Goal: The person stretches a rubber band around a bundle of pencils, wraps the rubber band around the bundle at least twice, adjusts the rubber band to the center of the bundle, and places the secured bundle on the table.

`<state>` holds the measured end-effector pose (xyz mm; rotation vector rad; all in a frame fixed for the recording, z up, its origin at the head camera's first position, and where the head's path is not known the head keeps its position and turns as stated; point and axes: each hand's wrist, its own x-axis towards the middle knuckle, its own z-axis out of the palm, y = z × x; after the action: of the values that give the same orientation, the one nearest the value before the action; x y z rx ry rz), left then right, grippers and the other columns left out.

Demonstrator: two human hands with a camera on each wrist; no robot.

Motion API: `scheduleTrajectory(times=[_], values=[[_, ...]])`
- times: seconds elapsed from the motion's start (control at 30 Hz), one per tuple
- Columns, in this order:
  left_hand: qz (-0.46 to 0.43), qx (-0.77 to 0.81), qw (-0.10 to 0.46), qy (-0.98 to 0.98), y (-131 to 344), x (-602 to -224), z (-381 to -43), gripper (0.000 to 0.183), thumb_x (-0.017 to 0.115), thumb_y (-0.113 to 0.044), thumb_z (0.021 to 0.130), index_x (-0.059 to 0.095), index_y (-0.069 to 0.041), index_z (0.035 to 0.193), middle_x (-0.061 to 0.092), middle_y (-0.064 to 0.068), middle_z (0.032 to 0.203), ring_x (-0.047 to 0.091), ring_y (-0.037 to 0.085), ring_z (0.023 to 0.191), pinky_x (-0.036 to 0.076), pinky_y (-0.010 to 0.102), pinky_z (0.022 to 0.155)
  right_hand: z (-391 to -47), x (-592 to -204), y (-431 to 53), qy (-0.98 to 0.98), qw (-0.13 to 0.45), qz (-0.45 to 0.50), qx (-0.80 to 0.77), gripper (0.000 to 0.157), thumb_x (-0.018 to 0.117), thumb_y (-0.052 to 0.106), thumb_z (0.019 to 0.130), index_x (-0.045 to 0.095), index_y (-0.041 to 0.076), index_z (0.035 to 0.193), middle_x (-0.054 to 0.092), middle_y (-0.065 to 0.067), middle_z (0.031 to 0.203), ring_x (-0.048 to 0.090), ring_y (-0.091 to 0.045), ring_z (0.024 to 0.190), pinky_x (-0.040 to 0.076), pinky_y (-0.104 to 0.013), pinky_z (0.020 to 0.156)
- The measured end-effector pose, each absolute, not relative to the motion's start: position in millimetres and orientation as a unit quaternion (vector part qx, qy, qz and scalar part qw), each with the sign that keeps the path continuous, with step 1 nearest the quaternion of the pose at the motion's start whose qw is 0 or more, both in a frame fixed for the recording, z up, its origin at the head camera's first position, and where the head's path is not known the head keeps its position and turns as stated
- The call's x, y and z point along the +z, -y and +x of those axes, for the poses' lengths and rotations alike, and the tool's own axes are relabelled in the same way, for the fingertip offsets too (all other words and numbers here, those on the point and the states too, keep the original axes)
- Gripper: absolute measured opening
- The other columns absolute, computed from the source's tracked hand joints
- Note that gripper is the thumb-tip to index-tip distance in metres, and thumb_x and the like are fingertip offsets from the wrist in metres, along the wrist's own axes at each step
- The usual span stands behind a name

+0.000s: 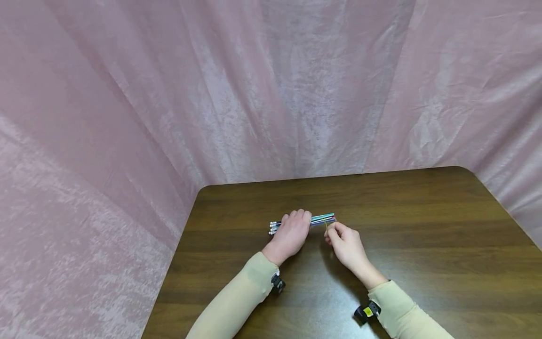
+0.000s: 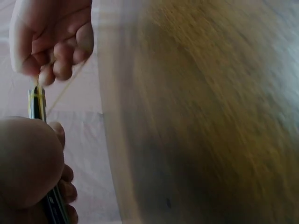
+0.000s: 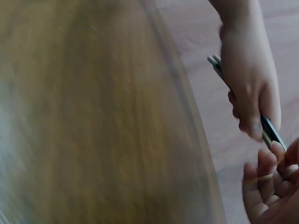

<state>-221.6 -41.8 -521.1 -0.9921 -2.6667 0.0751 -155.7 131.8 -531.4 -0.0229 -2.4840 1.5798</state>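
A bundle of several pencils (image 1: 318, 220) in mixed colours is held just above or on the table. My left hand (image 1: 292, 231) grips it around the middle, and white eraser ends (image 1: 272, 228) stick out on the left. Around the other end runs a thin yellow rubber band (image 2: 36, 95). My right hand (image 1: 346, 247) pinches part of that band beside the pencil tips and holds it drawn out. A taut yellow strand shows between the right fingers and the bundle in the left wrist view. My left palm hides the middle of the pencils.
The brown wooden table (image 1: 423, 226) extends to both sides and towards the back. Pink cloth (image 1: 296, 94) hangs behind the table and along its left side. A small black camera sits on each wrist.
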Motion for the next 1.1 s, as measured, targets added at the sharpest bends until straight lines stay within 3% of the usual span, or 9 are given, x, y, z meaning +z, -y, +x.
scheduleTrajectory(times=[0.2,0.37,0.53,0.6,0.67,0.73,0.83,0.97,1.1], values=[[-0.310,0.005,0.129,0.942,39.7,-519.0,-220.5,0.017,0.054,-0.027,0.103,0.051,-0.011,0.099,0.055,0.002,0.089,0.054,0.022,0.078,0.037,0.034,0.060,-151.3,-528.2,-123.8,0.887,0.211,0.155,0.381,0.018,0.061,0.011,0.091,0.058,0.024,0.078,0.050,0.015,0.072,0.050,-0.008,0.071,0.042,-0.027,0.064],[-0.285,-0.012,0.092,0.954,39.4,-518.1,-218.9,0.022,0.054,-0.031,0.103,0.050,-0.010,0.100,0.056,0.003,0.088,0.056,0.023,0.077,0.042,0.037,0.061,-146.7,-520.0,-134.0,0.862,0.217,0.274,0.366,0.020,0.060,0.008,0.091,0.058,0.024,0.080,0.050,0.018,0.075,0.048,-0.005,0.074,0.039,-0.023,0.067],[-0.260,-0.041,0.100,0.960,35.6,-514.9,-218.0,0.019,0.056,-0.027,0.102,0.050,-0.010,0.098,0.057,0.004,0.085,0.058,0.023,0.074,0.042,0.036,0.055,-141.1,-524.6,-136.4,0.744,0.112,0.292,0.591,0.023,0.044,-0.003,0.100,0.063,0.008,0.097,0.055,0.002,0.072,0.056,-0.014,0.067,0.051,-0.025,0.067],[-0.247,-0.059,0.110,0.961,33.6,-511.9,-218.2,0.018,0.057,-0.026,0.102,0.050,-0.009,0.098,0.056,0.003,0.084,0.057,0.022,0.072,0.041,0.035,0.052,-137.9,-526.6,-132.2,0.657,0.053,0.255,0.707,0.027,0.036,-0.001,0.104,0.061,0.000,0.114,0.053,-0.004,0.075,0.053,-0.016,0.063,0.055,-0.032,0.066],[-0.231,-0.079,0.118,0.962,31.6,-508.4,-218.5,0.020,0.057,-0.027,0.101,0.049,-0.009,0.099,0.054,0.003,0.084,0.056,0.021,0.071,0.040,0.035,0.051,-134.8,-526.2,-126.8,0.564,0.000,0.220,0.796,0.035,0.032,0.006,0.108,0.049,-0.004,0.136,0.052,-0.006,0.082,0.047,-0.013,0.063,0.056,-0.033,0.068],[-0.218,-0.094,0.126,0.963,29.3,-506.2,-218.7,0.021,0.058,-0.028,0.101,0.048,-0.009,0.100,0.054,0.003,0.084,0.056,0.021,0.072,0.040,0.035,0.051,-132.3,-526.0,-121.4,0.481,-0.042,0.197,0.853,0.044,0.031,0.011,0.110,0.032,0.005,0.153,0.051,-0.002,0.092,0.041,-0.007,0.064,0.053,-0.027,0.070],[-0.201,-0.112,0.138,0.963,26.0,-505.5,-218.5,0.021,0.058,-0.027,0.101,0.048,-0.009,0.099,0.054,0.004,0.084,0.057,0.022,0.073,0.041,0.035,0.052,-129.3,-524.5,-114.1,0.347,-0.092,0.173,0.917,0.054,0.030,0.014,0.110,0.013,0.021,0.161,0.052,0.001,0.103,0.041,-0.003,0.068,0.049,-0.019,0.074],[-0.185,-0.130,0.159,0.961,23.0,-506.3,-217.2,0.021,0.061,-0.026,0.099,0.049,-0.008,0.100,0.053,0.004,0.083,0.058,0.023,0.074,0.041,0.036,0.053,-127.9,-521.8,-106.0,0.149,-0.127,0.143,0.970,0.055,0.026,0.019,0.109,0.013,0.035,0.160,0.056,0.002,0.106,0.050,-0.003,0.077,0.045,-0.013,0.077],[-0.179,-0.137,0.181,0.957,23.1,-507.2,-215.7,0.021,0.064,-0.024,0.098,0.051,-0.008,0.103,0.053,0.004,0.085,0.057,0.023,0.077,0.040,0.036,0.056,-129.4,-515.7,-101.8,0.005,-0.141,0.102,0.985,0.053,0.027,0.018,0.109,0.023,0.037,0.157,0.062,0.000,0.106,0.061,-0.007,0.086,0.044,-0.010,0.082]])
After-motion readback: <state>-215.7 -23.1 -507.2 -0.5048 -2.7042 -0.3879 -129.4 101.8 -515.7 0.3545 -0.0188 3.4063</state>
